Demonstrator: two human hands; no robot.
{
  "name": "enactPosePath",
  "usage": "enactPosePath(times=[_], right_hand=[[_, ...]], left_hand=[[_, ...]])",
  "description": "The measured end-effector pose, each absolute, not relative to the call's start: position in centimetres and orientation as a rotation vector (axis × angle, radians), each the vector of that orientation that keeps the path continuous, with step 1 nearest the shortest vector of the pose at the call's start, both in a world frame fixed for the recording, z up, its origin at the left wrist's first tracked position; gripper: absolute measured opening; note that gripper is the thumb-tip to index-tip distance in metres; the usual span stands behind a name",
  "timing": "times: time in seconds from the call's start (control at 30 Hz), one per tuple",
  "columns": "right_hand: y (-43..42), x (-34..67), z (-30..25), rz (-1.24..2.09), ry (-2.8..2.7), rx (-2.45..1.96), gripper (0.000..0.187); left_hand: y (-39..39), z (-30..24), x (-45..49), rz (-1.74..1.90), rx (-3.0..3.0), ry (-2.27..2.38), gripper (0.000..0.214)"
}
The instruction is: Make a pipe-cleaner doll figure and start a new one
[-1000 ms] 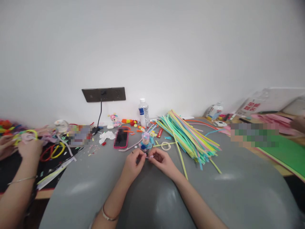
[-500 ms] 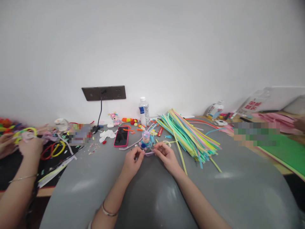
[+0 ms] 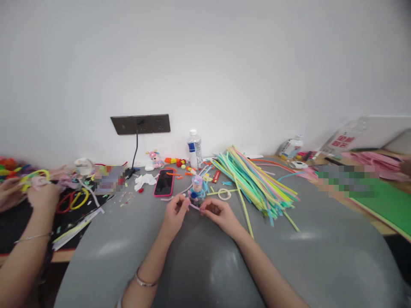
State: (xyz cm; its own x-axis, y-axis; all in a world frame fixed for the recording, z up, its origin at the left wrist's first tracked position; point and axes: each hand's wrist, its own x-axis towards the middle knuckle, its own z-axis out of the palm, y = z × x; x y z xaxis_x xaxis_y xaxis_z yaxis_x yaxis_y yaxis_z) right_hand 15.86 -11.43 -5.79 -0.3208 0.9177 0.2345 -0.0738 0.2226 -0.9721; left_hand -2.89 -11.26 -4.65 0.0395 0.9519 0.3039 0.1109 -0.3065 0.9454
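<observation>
We hold both hands low over the grey surface, close together. The left grip is closed, with thumb and fingertips pinching one end of a short lilac pipe cleaner. The right grip is also closed and pinches the other end. The lilac pipe cleaner spans the narrow gap between the two grips, just above the surface, sloping slightly down toward the right grip. A bracelet sits on the left wrist. Just beyond the gap between the grips stands a small pipe-cleaner figure, upright, in lilac and blue. Beyond the right grip a pale ring lies flat, and farther out to the right of that grip a large bundle of pipe cleaners in green, yellow, blue and pink fans across the surface. One yellow stem runs from the bundle down past the right wrist. Beyond the left grip lies a phone in a red case, screen up, with a crumpled white tissue beside it. Well beyond both grips a water bottle stands at the wall. Far to the left of the left grip, another person's hand holds a yellow loop.
</observation>
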Motion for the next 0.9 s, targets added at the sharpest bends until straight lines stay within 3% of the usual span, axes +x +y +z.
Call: enactPosePath(times=[0.57,0.9], right_hand=[[-10.8,16.4,-6.0,1.169,-1.130,-0.904,0.034],[-11.4,16.5,-4.8,1.262,-1.452,-0.835,0.027]], left_hand=[[-12.1,-4.1,-2.6,1.174,1.863,1.027,0.030],[-11.6,-4.8,-3.1,1.395,1.564,1.045,0.035]])
